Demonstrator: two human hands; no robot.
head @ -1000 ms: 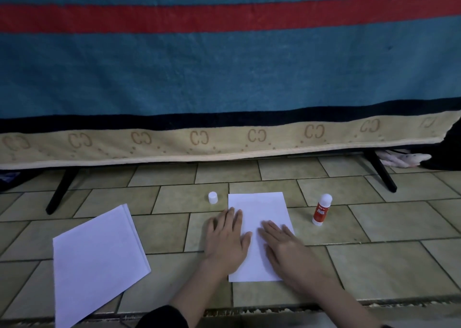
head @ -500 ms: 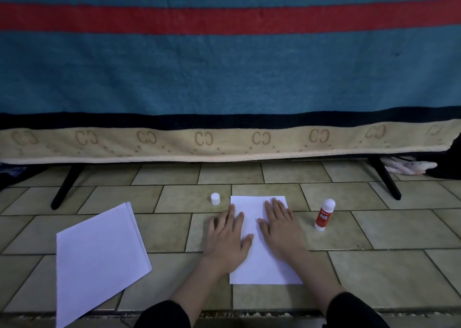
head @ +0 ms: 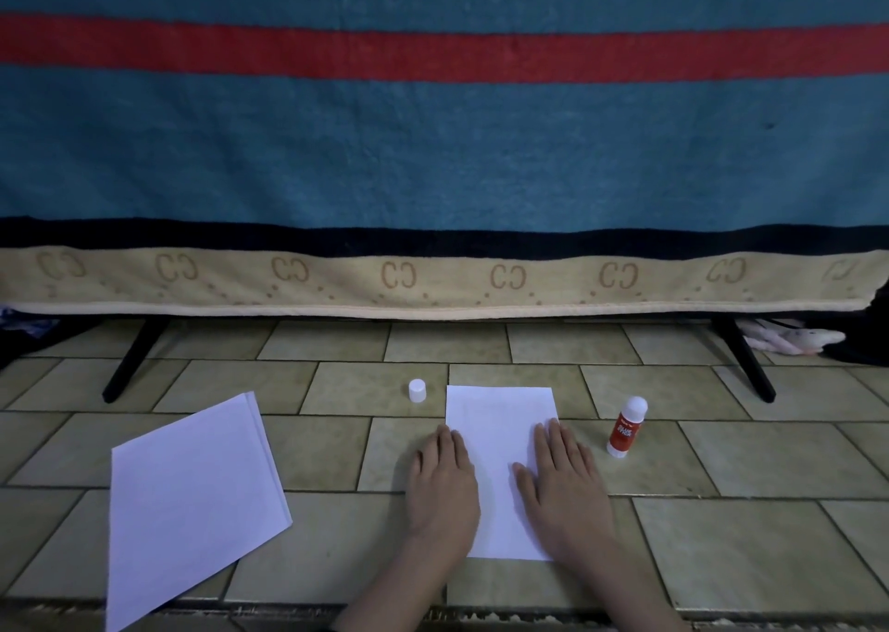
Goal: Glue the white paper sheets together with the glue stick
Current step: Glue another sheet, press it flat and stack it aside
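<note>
Two flat hands, left hand (head: 442,482) and right hand (head: 565,487), on white paper (head: 500,420); "GLUE STICK" glue stick (head: 627,427) beside.

One head-worn view, aimed forward and down, floor (head: 721,487) seen close below, both hands at bottom centre, hanging blanket (head: 433,150) faced straight ahead, filling the upper half.

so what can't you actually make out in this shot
- Head view: how many layers the white sheet under the left hand and right hand has; both flat hands cover its side edges.
- Any glue between layers: hidden inside the paper.
- Glue stick: label text too small and blurred.
- Paper stack: near corner cut off by the bottom edge.
- Under the blanket: dark, and objects at both ends are unclear.
</note>
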